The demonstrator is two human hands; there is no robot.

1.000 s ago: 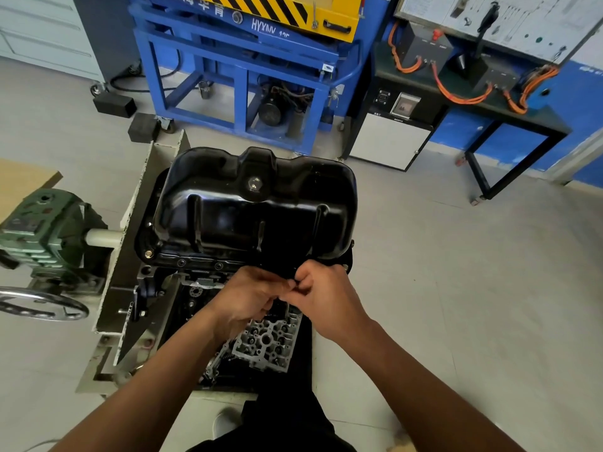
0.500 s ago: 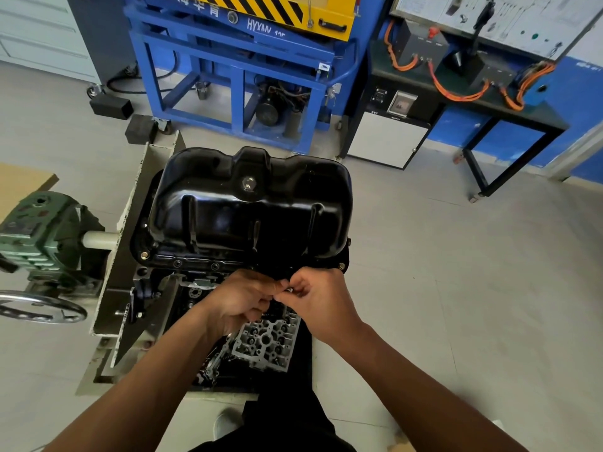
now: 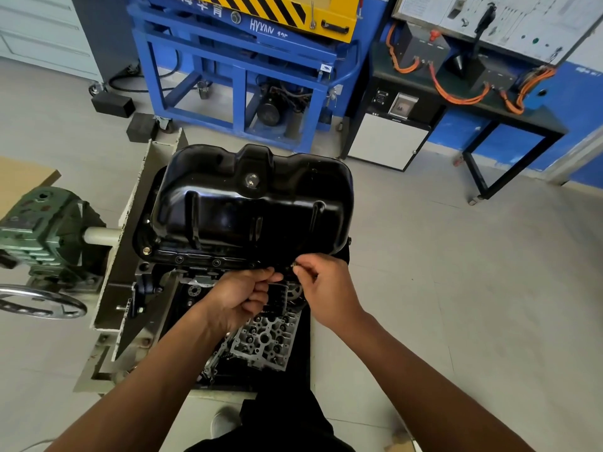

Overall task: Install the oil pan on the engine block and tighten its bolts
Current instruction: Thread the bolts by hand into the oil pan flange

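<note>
- Glossy black pressed-metal oil pan (image 3: 254, 207): sits sump-up on top of the grey cast engine block (image 3: 266, 339), which is carried in a cream steel stand (image 3: 137, 203).
- Right hand (image 3: 326, 290): thumb and forefinger pinched on a small silvery bolt (image 3: 293, 264), held at the pan's near flange, right of centre; remaining fingers curled.
- Left hand (image 3: 241, 298): fingers curled into a loose fist just below the same flange edge, close beside the right hand. Contents of the fist cannot be told.
- One bolt head (image 3: 146, 250) seated at the flange's near-left corner.
</note>
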